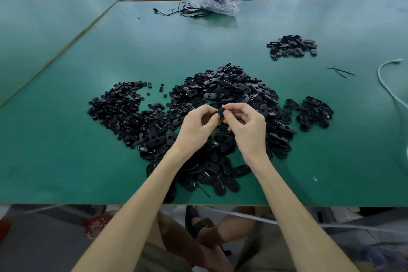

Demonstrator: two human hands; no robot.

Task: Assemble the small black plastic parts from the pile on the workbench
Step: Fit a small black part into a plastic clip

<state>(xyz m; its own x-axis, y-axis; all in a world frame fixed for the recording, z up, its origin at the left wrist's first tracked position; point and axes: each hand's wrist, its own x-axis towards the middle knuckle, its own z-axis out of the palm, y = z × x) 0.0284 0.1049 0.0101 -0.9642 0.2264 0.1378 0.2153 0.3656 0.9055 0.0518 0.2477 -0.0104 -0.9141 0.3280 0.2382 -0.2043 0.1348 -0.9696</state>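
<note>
Head view: a shared pinch above the green desk [66,139]

The left hand [196,126] and right hand [245,126] meet with fingers curled, both pinching one small black plastic part [219,115] between thumb and fingertips. Beneath and beyond them lies the large pile of black oval plastic shells [231,88]. A spread of smaller round black pieces [117,112] sits to its left. A lesser heap of black parts [291,46] lies far right.

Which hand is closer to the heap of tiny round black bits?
The left hand. It sits just right of the round bits, close to their edge. The right hand is farther right, beyond the left; both pinch one black part.
</note>
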